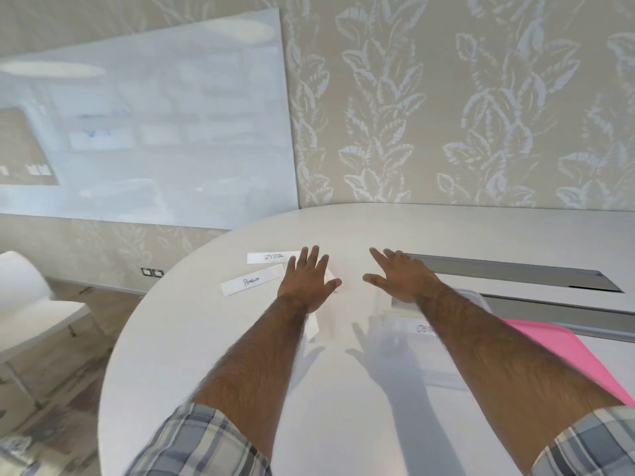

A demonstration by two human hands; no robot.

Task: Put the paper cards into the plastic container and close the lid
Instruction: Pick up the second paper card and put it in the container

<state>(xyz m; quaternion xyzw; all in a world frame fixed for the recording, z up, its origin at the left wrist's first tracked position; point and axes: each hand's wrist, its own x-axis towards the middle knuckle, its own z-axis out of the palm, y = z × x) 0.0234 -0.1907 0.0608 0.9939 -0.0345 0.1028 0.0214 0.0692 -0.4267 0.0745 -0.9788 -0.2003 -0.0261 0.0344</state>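
We see both hands spread flat, grasping nothing: left hand (307,281) overlaps paper cards (256,284); right hand (400,278) above clear container (395,334).

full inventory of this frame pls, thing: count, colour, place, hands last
paper cards: at least three, white; ZEBRA and PENGUIN left of the left hand, one partly under it
plastic container: one, clear, under the right forearm, holds a card starting "OS"
pink sheet: one, right table edge
table: one, white, oval, with grey slots on the right
whiteboard: one, on the leaf-patterned wall
chair: one, white, far left
hands: left hand flat, fingers spread, over the cards; right hand open, spread, beyond the container
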